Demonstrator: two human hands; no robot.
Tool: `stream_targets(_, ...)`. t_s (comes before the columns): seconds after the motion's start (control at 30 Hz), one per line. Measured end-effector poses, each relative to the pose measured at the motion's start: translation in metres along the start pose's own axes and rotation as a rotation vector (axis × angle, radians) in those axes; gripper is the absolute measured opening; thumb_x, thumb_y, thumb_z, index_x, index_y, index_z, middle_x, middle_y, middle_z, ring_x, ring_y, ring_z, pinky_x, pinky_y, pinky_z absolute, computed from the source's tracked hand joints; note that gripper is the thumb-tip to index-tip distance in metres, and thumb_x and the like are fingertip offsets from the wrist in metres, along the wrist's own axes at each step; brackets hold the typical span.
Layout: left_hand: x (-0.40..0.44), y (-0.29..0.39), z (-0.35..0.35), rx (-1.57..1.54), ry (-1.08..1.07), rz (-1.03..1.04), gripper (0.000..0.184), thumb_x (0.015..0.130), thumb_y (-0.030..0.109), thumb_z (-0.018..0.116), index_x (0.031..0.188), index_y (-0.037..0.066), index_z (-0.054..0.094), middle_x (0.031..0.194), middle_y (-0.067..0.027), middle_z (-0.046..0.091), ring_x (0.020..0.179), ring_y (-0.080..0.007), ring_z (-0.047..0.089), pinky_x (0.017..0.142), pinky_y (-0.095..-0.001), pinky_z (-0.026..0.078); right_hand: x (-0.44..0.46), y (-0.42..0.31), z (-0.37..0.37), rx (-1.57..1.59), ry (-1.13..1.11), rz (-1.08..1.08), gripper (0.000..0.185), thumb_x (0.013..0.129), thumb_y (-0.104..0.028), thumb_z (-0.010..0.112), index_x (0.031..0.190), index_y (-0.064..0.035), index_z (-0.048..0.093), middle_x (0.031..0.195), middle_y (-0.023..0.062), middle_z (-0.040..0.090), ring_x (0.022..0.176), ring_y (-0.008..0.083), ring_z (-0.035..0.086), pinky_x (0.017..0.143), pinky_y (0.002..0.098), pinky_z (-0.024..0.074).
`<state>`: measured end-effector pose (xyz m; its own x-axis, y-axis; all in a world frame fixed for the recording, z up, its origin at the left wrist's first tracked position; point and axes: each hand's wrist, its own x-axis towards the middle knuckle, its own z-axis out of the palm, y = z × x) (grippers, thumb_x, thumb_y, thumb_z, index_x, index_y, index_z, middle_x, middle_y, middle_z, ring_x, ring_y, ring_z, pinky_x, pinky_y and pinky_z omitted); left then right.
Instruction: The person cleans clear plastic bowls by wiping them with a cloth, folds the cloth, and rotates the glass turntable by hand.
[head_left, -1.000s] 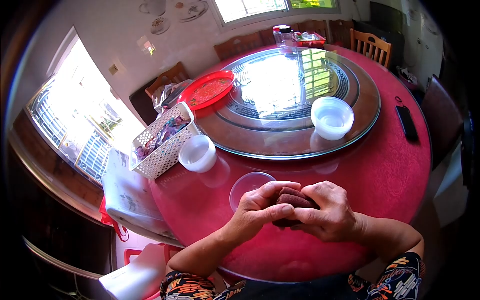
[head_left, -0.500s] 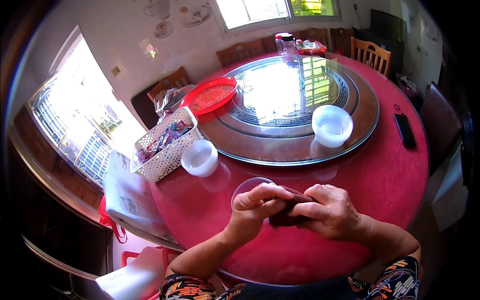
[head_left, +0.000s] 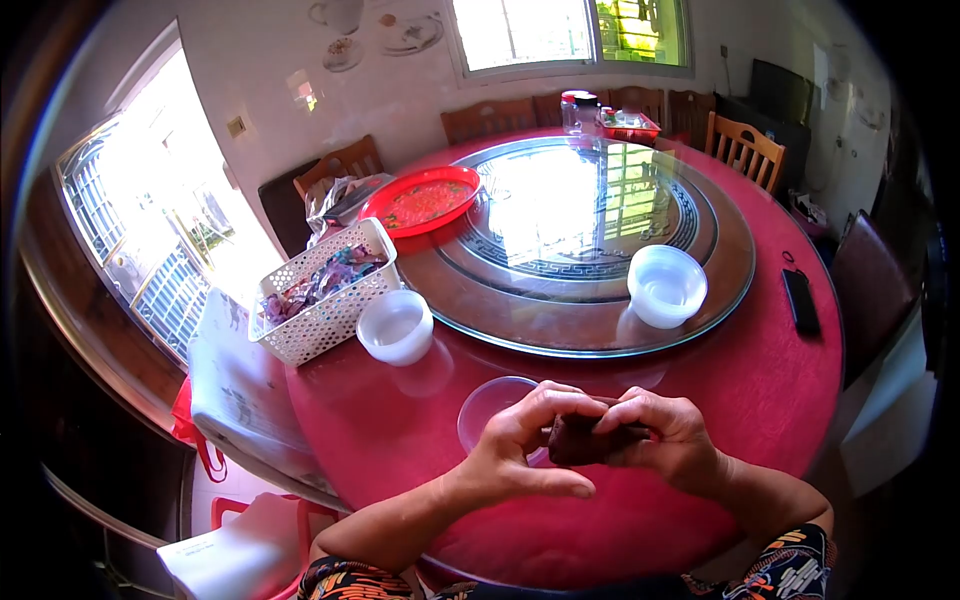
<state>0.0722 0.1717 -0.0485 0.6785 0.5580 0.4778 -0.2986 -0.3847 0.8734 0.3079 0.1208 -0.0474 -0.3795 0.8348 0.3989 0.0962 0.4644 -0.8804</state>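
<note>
A dark brown, flat, block-like piece is held between both hands above the near side of the table; its exact kind cannot be made out. My right hand grips its right end, thumb and fingers closed round it. My left hand has its fingers curled over the piece's upper left edge, while its thumb sticks out below, off the piece. Just behind my left hand, a clear round plastic container sits on the red table, partly hidden by the fingers.
White plastic bowls stand on the red tabletop, one at left, a stack on the glass turntable. A white perforated basket holds shiny wrappers. Behind are a red tray and jars. A phone lies right.
My left thumb has lifted off the brown piece and swung downward. The piece has turned, showing a different face. The whole view has tilted slightly upward.
</note>
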Motion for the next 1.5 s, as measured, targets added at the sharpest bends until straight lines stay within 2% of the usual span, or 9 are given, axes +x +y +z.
stream_targets(0.13,0.003,-0.008,0.002,0.199,0.038,0.111,0.054,0.080,0.007,0.086,0.129,0.007,0.064,0.124,-0.0086,0.060,0.116,-0.0196,0.061,0.095,-0.0342,0.056,-0.004,0.007,-0.001,0.441,0.004,0.275,0.040,0.083,0.006,0.079,0.121,-0.0034,0.066,0.108,0.0047,0.067,0.098,0.0122,0.065,0.086,0.0287,0.0566)
stream_targets(0.23,-0.003,-0.014,0.002,-0.038,0.085,0.010,0.040,0.083,0.003,0.083,0.120,0.004,0.067,0.123,-0.0101,0.061,0.110,-0.0194,0.063,0.094,-0.0337,0.057,-0.005,0.006,-0.003,0.472,-0.044,0.342,0.040,0.086,0.003,0.077,0.124,-0.0021,0.064,0.111,0.0055,0.068,0.101,0.0125,0.064,0.090,0.0291,0.0557)
stream_targets(0.37,-0.006,-0.014,0.006,-0.093,0.178,-0.038,0.029,0.083,0.002,0.082,0.111,0.002,0.071,0.117,-0.0105,0.065,0.105,-0.0181,0.064,0.089,-0.0313,0.057,-0.008,0.010,-0.004,0.285,-0.083,0.208,0.043,0.087,-0.003,0.080,0.126,-0.0030,0.063,0.111,0.0070,0.068,0.104,0.0145,0.064,0.094,0.0291,0.0539)
stream_targets(0.5,-0.004,-0.010,0.007,0.048,0.171,-0.013,0.029,0.079,0.006,0.086,0.105,0.003,0.074,0.107,-0.0091,0.069,0.101,-0.0166,0.065,0.081,-0.0298,0.055,-0.010,0.008,-0.012,0.175,-0.140,0.166,0.047,0.081,-0.014,0.088,0.120,-0.0033,0.063,0.103,0.0065,0.068,0.098,0.0142,0.064,0.086,0.0288,0.0531)
stream_targets(0.67,-0.010,-0.013,0.017,0.173,0.127,-0.097,0.036,0.076,0.002,0.088,0.109,0.001,0.072,0.106,-0.0103,0.068,0.097,-0.0171,0.065,0.085,-0.0310,0.053,-0.013,0.010,0.007,0.062,-0.102,0.207,0.051,0.077,-0.021,0.092,0.107,-0.0040,0.055,0.091,0.0048,0.062,0.085,0.0121,0.061,0.074,0.0296,0.0526)
stream_targets(0.83,-0.007,-0.022,0.010,-0.070,0.056,-0.228,0.045,0.075,0.005,0.089,0.116,0.003,0.070,0.110,-0.0107,0.067,0.102,-0.0158,0.064,0.086,-0.0302,0.053,-0.014,0.013,0.010,0.490,-0.021,0.394,0.040,0.083,-0.004,0.082,0.108,-0.0073,0.051,0.099,0.0062,0.061,0.085,0.0135,0.062,0.073,0.0286,0.0549)
stream_targets(0.93,-0.002,-0.007,0.011,0.190,0.016,-0.024,0.049,0.075,0.011,0.090,0.119,0.007,0.068,0.102,-0.0055,0.065,0.087,-0.0137,0.061,0.073,-0.0275,0.051,-0.015,0.017,0.000,0.615,-0.071,0.347,0.042,0.082,-0.001,0.082,0.109,-0.0073,0.051,0.101,0.0072,0.062,0.086,0.0141,0.063,0.072,0.0283,0.0558)
stream_targets(0.97,0.001,-0.007,0.014,0.245,0.036,0.084,0.048,0.075,0.012,0.091,0.117,0.007,0.068,0.101,-0.0053,0.065,0.085,-0.0131,0.060,0.070,-0.0270,0.051,-0.016,0.019,0.000,0.585,-0.096,0.334,0.044,0.082,0.000,0.082,0.112,-0.0069,0.051,0.101,0.0077,0.062,0.088,0.0152,0.064,0.073,0.0294,0.0571)
stream_targets(1.5,-0.007,-0.006,0.020,0.262,0.118,0.057,0.040,0.074,0.012,0.091,0.104,0.003,0.066,0.091,-0.0056,0.063,0.078,-0.0116,0.060,0.065,-0.0273,0.048,-0.015,0.017,0.000,0.741,-0.122,0.444,0.049,0.078,0.009,0.079,0.119,-0.0035,0.056,0.103,0.0109,0.066,0.092,0.0182,0.067,0.076,0.0317,0.0583)
